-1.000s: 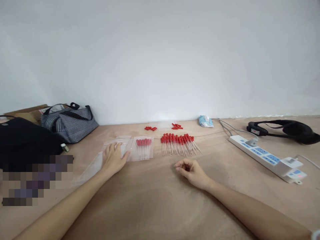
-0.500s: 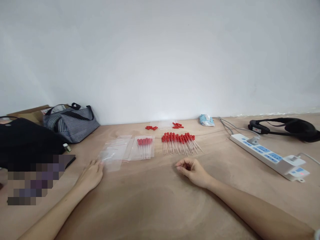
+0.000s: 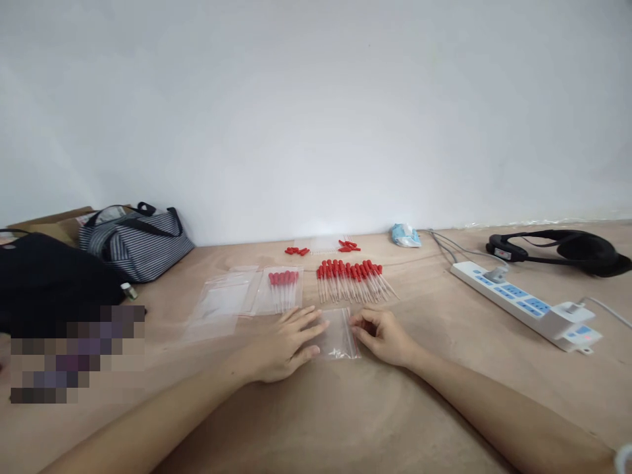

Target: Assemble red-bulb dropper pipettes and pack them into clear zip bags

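Between our hands, a small clear bag (image 3: 336, 334) lay flat on the table (image 3: 316, 421). Our left hand (image 3: 284, 345) came over it from the left, palm down, with the fingers spread wide, covering part of its left side. Our right hand (image 3: 388, 339) rested at the other side, thumb and forefinger curled close together right by the red-lined zip edge (image 3: 355, 334). We could not tell whether those fingertips pinched the plastic or only lay against it.

That edge ran away from us, roughly toward the wall (image 3: 316, 131), so it crossed the line from one hand to the other. From the right fingertips, the bag lay directly to the left, and the right hand was the nearer one to the zip edge. The bag's long axis seemed to run from side to side, though the left hand hid where it ended.

Just beyond the bag, the loose droppers (image 3: 350, 276) lay in a row, red bulbs toward the wall and thin tips toward us. A bag of droppers (image 3: 284, 289) lay beyond the left hand.
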The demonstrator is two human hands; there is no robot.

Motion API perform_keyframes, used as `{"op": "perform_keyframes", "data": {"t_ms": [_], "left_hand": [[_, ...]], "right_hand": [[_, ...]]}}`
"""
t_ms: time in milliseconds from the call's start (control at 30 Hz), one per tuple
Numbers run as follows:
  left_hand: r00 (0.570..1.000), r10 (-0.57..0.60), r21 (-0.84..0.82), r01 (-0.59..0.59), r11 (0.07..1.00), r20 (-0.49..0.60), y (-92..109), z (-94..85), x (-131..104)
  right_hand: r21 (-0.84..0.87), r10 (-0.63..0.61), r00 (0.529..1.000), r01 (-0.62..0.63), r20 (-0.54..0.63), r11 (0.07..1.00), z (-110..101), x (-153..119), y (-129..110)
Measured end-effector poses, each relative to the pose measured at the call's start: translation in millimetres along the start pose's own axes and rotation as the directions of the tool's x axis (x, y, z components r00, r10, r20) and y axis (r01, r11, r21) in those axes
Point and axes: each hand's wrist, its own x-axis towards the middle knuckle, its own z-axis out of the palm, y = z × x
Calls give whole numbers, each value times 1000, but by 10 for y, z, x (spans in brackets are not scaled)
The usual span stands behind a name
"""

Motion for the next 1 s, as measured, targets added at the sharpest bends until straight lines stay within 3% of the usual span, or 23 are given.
{"op": "perform_keyframes", "data": {"t_ms": [300, 667, 800, 1000], "left_hand": [[995, -94, -62, 95, 994, 13, -22, 125, 39], [997, -62, -115, 57, 992, -47, -69, 174, 52], [996, -60, -128, 51, 990, -66, -69, 186, 49], [995, -68, -138, 57, 989, -76, -69, 198, 47]], "right_hand": [[-83, 69, 997, -71, -27, 994, -17, 18, 86], [-77, -113, 987, 122, 110, 990, -101, 5, -13], [-57, -208, 955, 224, 214, 973, -169, 5, -46], [-5, -262, 868, 291, 421, 957, -206, 1, -71]]}}
